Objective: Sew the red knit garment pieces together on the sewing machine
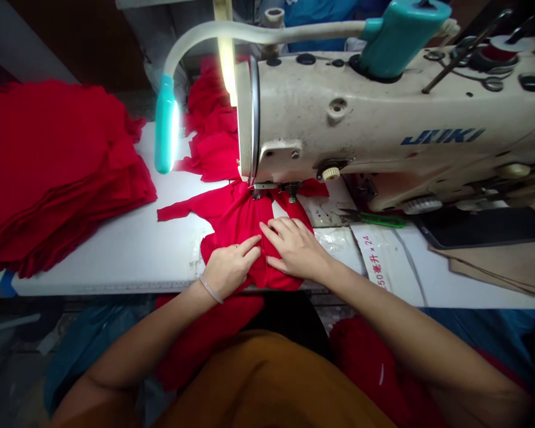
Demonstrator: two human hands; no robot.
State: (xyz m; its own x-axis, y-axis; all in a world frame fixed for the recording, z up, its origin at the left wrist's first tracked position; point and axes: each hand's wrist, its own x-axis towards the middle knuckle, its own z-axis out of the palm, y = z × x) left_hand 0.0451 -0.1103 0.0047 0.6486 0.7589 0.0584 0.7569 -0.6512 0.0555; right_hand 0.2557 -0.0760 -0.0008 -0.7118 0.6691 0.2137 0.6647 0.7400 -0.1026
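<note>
A red garment piece [223, 208] lies under the needle area of a white sewing machine [303, 113], its folds gathering toward the presser foot [257, 193]. My left hand [232, 267] is on the near left part of the cloth, fingers curled and closed on a fold, with the index finger pointing at the seam line. My right hand [296, 246] rests on the same cloth just to the right, its fingers spread and flat, thumb apart. Both hands are a little in front of the presser foot. The undersides of the fingers are hidden.
A tall stack of red cloth pieces [62, 178] stands on the left of the white table [116, 249]. More red cloth [214, 131] lies behind the needle. A lit teal lamp [164, 131] arches over. Green-handled snips [378, 220] and a black phone [485, 226] lie right.
</note>
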